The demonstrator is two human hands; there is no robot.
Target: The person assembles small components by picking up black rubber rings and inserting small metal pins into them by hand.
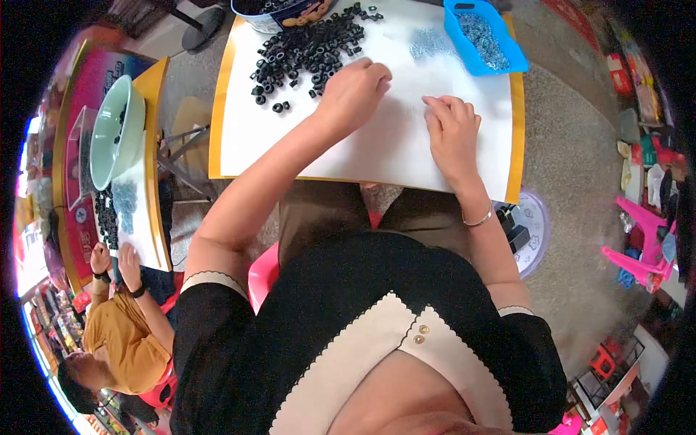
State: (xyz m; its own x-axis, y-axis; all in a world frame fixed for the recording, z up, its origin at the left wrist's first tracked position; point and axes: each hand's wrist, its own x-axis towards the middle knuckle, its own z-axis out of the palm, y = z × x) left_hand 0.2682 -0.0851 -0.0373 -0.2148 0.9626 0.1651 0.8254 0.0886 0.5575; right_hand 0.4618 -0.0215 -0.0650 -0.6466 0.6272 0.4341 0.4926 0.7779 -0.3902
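Observation:
My left hand [354, 94] is above the white tabletop [384, 148], at the right edge of a pile of small black ring-like parts [301, 52]. Its fingers are curled inward, and whatever they hold is hidden under the hand. To its right, my right hand [455, 134] is low over the same top, index finger stretched toward the left hand and thumb apart from it. I make out nothing in that hand. Beyond it lies a scatter of small clear parts [429, 43], beside a blue tray [499, 70] of similar clear parts.
A tub [270, 22] of black parts stands at the far edge. On the left, a co-worker in a mustard shirt [130, 326] works at another table with a pale green basin [107, 156]. A round white-purple tub [533, 235] and pink stool [641, 239] are on the right.

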